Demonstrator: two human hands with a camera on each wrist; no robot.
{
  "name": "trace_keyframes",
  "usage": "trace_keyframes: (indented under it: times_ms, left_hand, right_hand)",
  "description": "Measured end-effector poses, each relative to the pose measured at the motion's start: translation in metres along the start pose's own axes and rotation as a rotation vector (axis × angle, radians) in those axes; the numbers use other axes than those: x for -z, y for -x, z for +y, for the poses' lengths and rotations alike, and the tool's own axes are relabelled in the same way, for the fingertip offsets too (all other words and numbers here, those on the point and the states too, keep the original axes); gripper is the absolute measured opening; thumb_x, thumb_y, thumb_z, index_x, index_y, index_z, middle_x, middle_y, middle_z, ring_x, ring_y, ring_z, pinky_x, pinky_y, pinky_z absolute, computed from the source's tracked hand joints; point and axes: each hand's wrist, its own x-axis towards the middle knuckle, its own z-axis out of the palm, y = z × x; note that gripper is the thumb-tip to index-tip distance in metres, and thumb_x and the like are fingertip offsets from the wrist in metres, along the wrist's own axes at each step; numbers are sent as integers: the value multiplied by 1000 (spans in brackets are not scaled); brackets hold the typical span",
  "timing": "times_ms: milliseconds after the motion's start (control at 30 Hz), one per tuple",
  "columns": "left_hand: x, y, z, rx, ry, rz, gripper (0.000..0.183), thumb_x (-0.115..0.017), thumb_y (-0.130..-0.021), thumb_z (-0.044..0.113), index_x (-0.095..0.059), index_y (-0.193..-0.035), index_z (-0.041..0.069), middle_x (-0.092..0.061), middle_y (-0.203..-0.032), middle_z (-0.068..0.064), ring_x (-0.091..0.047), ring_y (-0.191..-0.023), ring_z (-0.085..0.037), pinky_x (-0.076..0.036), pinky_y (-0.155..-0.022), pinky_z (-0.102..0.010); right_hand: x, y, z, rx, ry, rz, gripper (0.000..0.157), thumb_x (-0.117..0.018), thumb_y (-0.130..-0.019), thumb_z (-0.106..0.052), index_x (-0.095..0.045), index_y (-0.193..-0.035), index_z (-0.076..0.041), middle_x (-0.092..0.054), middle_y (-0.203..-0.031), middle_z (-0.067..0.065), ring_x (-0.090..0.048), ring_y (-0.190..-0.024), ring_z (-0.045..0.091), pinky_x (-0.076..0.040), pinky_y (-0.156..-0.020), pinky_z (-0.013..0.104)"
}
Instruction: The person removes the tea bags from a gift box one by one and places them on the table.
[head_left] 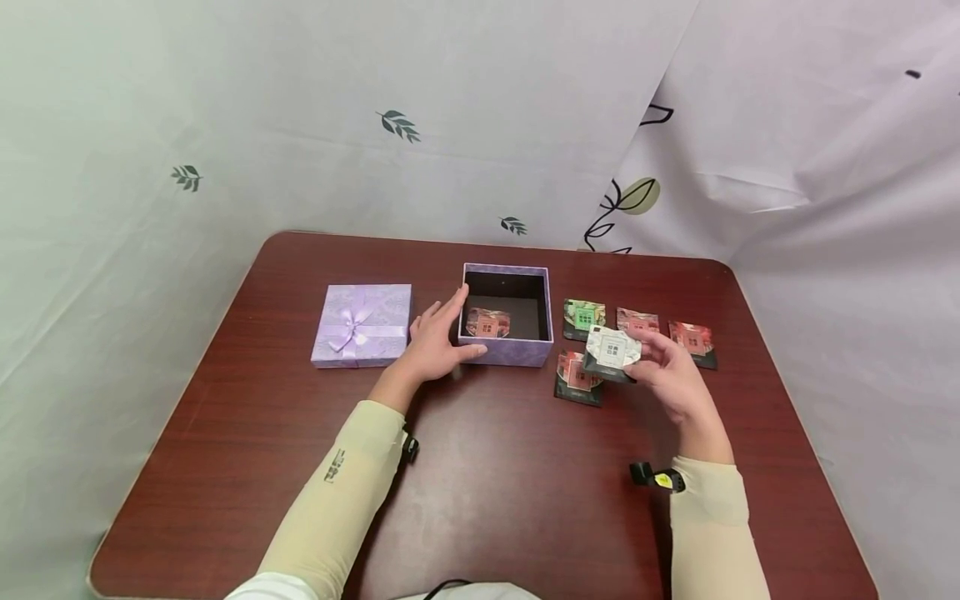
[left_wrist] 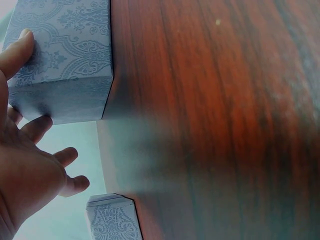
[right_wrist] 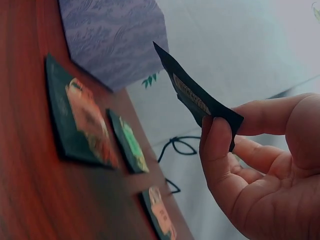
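Note:
My right hand (head_left: 670,377) pinches a white-and-black sachet (head_left: 612,351) by its right edge, between thumb and fingers. In the right wrist view that sachet (right_wrist: 192,92) is tilted and raised above the table. My left hand (head_left: 437,339) rests at the left front corner of an open purple box (head_left: 510,354), thumb on its front wall and forefinger along the left side; the other fingers are spread. Inside the box, at the front left of its dark floor, lies a red sachet (head_left: 487,322). Under the held sachet, a red-and-black sachet (head_left: 576,379) lies partly covered in the head view.
Left of the box sits a purple lid (head_left: 363,325) with a ribbon bow. On the right, a green sachet (head_left: 584,319), a red sachet (head_left: 637,321) and another red sachet (head_left: 693,342) lie on the brown table (head_left: 510,483). Pale curtains (head_left: 300,108) hang behind.

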Motion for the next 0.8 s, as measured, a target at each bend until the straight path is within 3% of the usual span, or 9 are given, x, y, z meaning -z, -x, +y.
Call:
trace_keyframes:
  times_ms: [533,800]
  left_hand:
    - [0,0,0,4,-1,-11,105,-79,-84,44,-12,-163,26,-18,-165,0,-14,-145,-46,-6,-109,-68]
    - [1,0,1,6,-6,-13,105,-79,-85,44,-11,-163,28,-16,-165,3,-14,-145,-45,-6,-109,-67]
  right_hand:
    - [23,14,26,-71,195,32,56,-61,-90,8,-48,-144,2,-57,-110,18,-56,-86,12,-50,-67,27]
    - [31,17,35,-92,252,52,55,-60,-88,10,-49,-142,3,-54,-103,17,-54,-81,12,-49,-64,29]
